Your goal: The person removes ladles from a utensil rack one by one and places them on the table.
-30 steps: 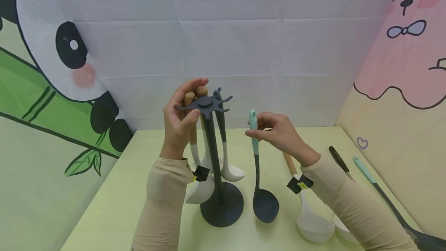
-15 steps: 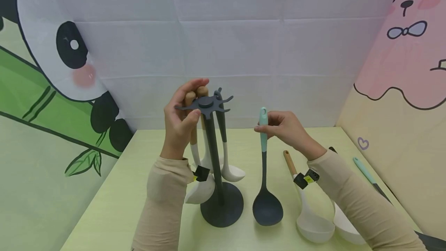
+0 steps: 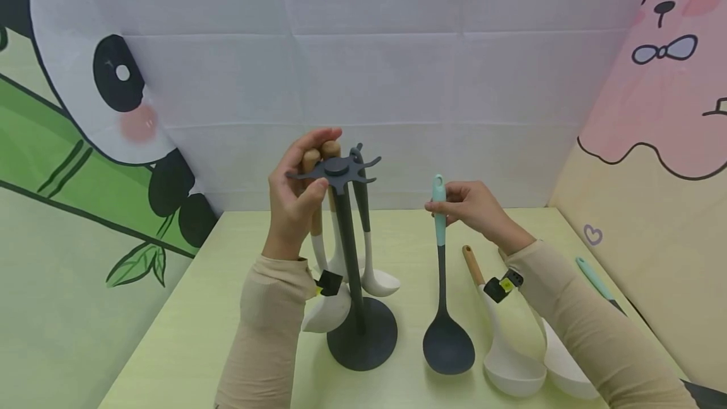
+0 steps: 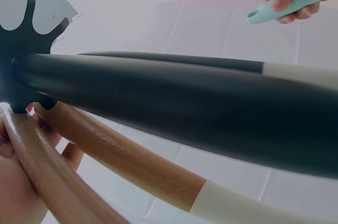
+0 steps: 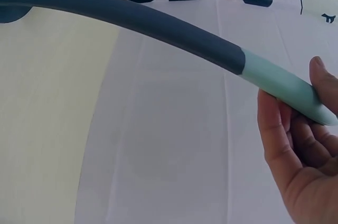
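Note:
My right hand pinches the mint-green handle of a ladle with a dark bowl, which hangs upright low over the table. The right wrist view shows thumb and fingers on the ladle's green handle. My left hand grips the top of a dark utensil stand, its thumb at the hooked crown. Behind the crown its fingers lie around two wooden-handled utensils hanging there. On the stand's far right side hangs a white ladle with a dark handle.
Right of the held ladle lie a white ladle with a wooden handle and another white utensil, partly behind my right sleeve. A mint-handled utensil lies by the table's right edge. A white cloth wall stands behind.
My right hand has moved right, away from the stand, with the mint-handled ladle, whose bowl now faces more toward me. My left hand stays at the top of the stand.

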`<state>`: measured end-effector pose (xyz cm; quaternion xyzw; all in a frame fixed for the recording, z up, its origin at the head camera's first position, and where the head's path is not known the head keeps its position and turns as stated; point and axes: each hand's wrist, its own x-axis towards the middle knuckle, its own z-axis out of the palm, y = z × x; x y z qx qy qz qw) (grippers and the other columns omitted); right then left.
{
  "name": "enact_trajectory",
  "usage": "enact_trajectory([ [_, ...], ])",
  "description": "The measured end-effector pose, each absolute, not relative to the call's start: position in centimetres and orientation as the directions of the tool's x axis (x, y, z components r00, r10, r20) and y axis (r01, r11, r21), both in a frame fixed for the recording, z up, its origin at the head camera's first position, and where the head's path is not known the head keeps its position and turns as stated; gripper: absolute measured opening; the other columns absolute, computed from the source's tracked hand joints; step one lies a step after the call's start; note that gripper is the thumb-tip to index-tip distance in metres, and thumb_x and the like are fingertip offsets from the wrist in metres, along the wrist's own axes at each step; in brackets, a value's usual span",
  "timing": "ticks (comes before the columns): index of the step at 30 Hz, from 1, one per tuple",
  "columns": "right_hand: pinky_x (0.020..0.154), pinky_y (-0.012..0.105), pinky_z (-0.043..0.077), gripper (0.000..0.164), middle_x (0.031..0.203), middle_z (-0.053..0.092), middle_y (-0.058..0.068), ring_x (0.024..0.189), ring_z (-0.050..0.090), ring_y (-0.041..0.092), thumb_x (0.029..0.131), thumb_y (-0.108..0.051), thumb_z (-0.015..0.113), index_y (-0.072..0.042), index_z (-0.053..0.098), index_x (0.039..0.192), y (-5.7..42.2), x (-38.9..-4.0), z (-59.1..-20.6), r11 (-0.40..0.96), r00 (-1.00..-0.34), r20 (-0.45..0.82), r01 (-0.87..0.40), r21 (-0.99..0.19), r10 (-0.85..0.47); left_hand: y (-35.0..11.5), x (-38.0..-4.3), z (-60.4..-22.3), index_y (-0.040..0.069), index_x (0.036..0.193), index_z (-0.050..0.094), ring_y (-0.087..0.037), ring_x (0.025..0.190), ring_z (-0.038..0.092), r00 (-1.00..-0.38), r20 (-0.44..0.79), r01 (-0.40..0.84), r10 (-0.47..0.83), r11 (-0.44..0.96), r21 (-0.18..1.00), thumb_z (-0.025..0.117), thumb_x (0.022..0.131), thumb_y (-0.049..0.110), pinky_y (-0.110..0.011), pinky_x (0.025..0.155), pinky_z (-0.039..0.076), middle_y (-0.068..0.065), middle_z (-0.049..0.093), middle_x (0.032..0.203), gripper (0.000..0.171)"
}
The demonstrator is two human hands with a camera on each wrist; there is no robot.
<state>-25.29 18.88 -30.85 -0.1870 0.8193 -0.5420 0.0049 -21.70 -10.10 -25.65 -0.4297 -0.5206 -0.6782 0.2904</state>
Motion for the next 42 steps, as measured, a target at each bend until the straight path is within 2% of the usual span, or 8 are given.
enact_trajectory([
  [5,0.071,0.035,0.058,0.021,0.085,0.073,0.002,0.077,0.068,0.014,0.091,-0.013,0.072,0.007,0.067,0.098,19.4,-25.9,-31.3,0.336,-0.941,0.160,-0.261,-0.905,-0.299,-10.0,-21.6,-25.6,-0.009,0.130,0.057,-0.023,0.112,0.059,-0.460,0.886,0.844,0.052,-0.285,0.455,0.074,0.084,0.046,-0.037,0.105,0.041,-0.010,0.064,0.126,0.073],
  [13,0.071,0.036,0.059,0.027,0.081,0.072,0.000,0.076,0.066,0.014,0.092,-0.013,0.071,0.012,0.065,0.101,20.2,-26.9,-32.5,0.341,-0.954,0.098,-0.196,-0.919,-0.284,-10.1,-21.6,-25.6,-0.009,0.130,0.057,-0.023,0.113,0.059,-0.452,0.890,0.846,0.055,-0.291,0.447,0.075,0.085,0.045,-0.037,0.105,0.041,-0.010,0.064,0.127,0.073],
  [20,0.072,0.036,0.059,0.021,0.083,0.072,0.006,0.075,0.065,0.015,0.092,-0.012,0.071,0.008,0.066,0.097,20.9,-27.7,-33.7,0.325,-0.959,0.053,-0.147,-0.934,-0.279,-10.0,-21.7,-25.6,-0.010,0.130,0.056,-0.023,0.112,0.059,-0.455,0.889,0.839,0.054,-0.308,0.448,0.072,0.085,0.038,-0.036,0.105,0.042,-0.012,0.064,0.126,0.068],
  [24,0.072,0.036,0.059,0.022,0.084,0.072,0.011,0.074,0.065,0.016,0.093,-0.011,0.070,0.009,0.065,0.098,21.2,-28.1,-34.2,0.341,-0.961,0.035,-0.131,-0.931,-0.273,-9.9,-21.7,-25.6,-0.012,0.130,0.056,-0.024,0.111,0.059,-0.455,0.889,0.837,0.056,-0.312,0.449,0.069,0.084,0.031,-0.035,0.105,0.042,-0.012,0.064,0.126,0.064],
  [42,0.069,0.035,0.059,0.015,0.086,0.069,0.012,0.070,0.066,0.017,0.095,-0.010,0.067,0.006,0.067,0.092,21.1,-29.2,-36.5,0.334,-0.957,0.000,-0.101,-0.937,-0.289,-10.0,-21.8,-25.7,-0.010,0.129,0.057,-0.026,0.111,0.060,-0.436,0.899,0.850,0.051,-0.306,0.429,0.073,0.085,0.038,-0.035,0.103,0.043,-0.011,0.064,0.126,0.068],
])
